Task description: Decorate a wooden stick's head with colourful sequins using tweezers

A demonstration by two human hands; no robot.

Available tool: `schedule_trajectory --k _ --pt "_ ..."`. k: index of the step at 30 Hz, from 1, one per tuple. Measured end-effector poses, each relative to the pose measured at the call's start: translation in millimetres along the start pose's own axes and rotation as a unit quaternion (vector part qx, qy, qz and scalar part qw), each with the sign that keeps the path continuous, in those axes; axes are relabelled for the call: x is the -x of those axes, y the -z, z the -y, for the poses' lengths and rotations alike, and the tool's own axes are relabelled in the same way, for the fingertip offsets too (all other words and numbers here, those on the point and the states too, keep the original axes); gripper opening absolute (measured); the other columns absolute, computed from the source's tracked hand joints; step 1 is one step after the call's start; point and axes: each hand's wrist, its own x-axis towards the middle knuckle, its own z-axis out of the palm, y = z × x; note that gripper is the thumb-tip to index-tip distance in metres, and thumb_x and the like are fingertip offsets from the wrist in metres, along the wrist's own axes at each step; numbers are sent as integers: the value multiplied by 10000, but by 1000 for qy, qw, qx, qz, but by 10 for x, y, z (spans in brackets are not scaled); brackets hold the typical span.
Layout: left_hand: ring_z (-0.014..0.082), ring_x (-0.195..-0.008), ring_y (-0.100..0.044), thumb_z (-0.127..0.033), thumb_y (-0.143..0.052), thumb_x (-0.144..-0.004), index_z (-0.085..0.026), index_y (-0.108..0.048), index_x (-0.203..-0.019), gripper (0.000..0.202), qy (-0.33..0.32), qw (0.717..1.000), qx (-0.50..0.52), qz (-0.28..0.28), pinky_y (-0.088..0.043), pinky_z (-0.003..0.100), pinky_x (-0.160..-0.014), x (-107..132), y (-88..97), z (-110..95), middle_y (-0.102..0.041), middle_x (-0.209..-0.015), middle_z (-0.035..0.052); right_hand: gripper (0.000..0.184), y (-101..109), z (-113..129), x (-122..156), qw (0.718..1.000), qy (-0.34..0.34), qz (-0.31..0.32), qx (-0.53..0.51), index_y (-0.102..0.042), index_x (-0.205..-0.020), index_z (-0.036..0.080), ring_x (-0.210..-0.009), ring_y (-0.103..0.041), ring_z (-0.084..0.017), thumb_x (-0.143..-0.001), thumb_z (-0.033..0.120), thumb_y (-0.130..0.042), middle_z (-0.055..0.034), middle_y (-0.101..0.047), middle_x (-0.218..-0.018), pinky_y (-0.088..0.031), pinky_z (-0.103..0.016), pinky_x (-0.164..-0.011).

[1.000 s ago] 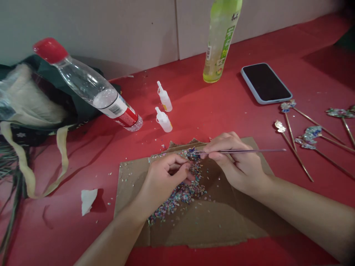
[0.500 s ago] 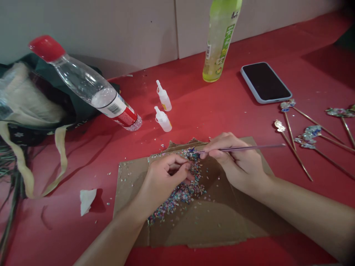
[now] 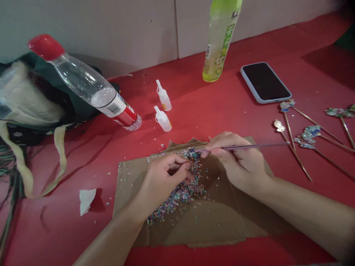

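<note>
A brown cardboard sheet [image 3: 210,221] lies on the red table, with a heap of small coloured chips [image 3: 180,194] on it. My left hand [image 3: 163,177] rests curled on the heap, thumb and fingers pinched together over the chips; what they pinch is too small to see. My right hand [image 3: 238,162] grips a thin metal stick [image 3: 249,146] like a pen. Its decorated tip [image 3: 194,150] points left into the top of the heap, close to my left fingertips.
Two small glue bottles [image 3: 163,111] stand behind the cardboard. A clear water bottle [image 3: 91,88] leans on a dark bag [image 3: 33,103] at left. A green drink bottle [image 3: 220,37] and a phone [image 3: 264,82] are at the back. Several decorated sticks [image 3: 305,136] lie at right; a paper scrap [image 3: 86,198] at front left.
My right hand has lowered the stick's tip slightly into the heap of chips. The left hand has stayed in place.
</note>
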Motion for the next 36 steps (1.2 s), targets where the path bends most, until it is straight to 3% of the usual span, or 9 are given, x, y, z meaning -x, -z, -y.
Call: schedule_trajectory --k 8,16,22,28,32,36 --pt "82 -585 -660 -307 -578 -856 -187 -603 -799 135 4 1000 12 0 -547 179 -593 -7 -3 8 -701 -662 -21 156 3 6 -5 1000 4 -10 -9 -623 -827 257 -744 -639 -169 -925 225 -506 5 -686 -753 -508 -367 -707" --pt "92 -556 -655 -300 -567 -840 -187 -602 -793 128 10 1000 19 -12 -547 198 -572 -5 1 -31 -705 -646 -3 146 -20 13 -29 993 -39 -77 -75 -609 -847 263 -747 -661 -166 -932 229 -495 -7 -670 -759 -540 -347 -678" --pt "106 -600 -664 -338 -538 -862 -192 -612 -828 167 -18 1000 -14 -21 -549 223 -606 -2 33 8 -713 -679 17 127 -15 -63 -131 983 -91 -148 -55 -577 -842 220 -681 -664 -139 -931 270 -501 9 -673 -700 -534 -298 -635" --pt "108 -573 -654 -350 -527 -867 -174 -590 -832 190 -49 998 -9 -43 -536 227 -593 -4 58 15 -715 -679 19 152 -8 -118 -170 977 -112 -161 -76 -562 -837 193 -715 -666 -131 -931 288 -489 1 -677 -721 -527 -297 -696" --pt "117 -628 -666 -363 -506 -883 -169 -600 -843 219 -82 992 -69 -71 -522 225 -622 23 80 -4 -718 -695 17 155 -26 -157 -168 970 -114 -170 -128 -554 -853 194 -719 -664 -136 -923 322 -503 0 -683 -731 -524 -312 -716" --pt "109 -696 -669 -364 -486 -902 -194 -620 -850 223 -143 968 -182 -93 -499 207 -669 63 110 -22 -725 -743 -8 179 -40 -188 -177 964 -116 -190 -147 -541 -859 194 -705 -655 -142 -917 357 -496 -7 -683 -731 -515 -323 -714"
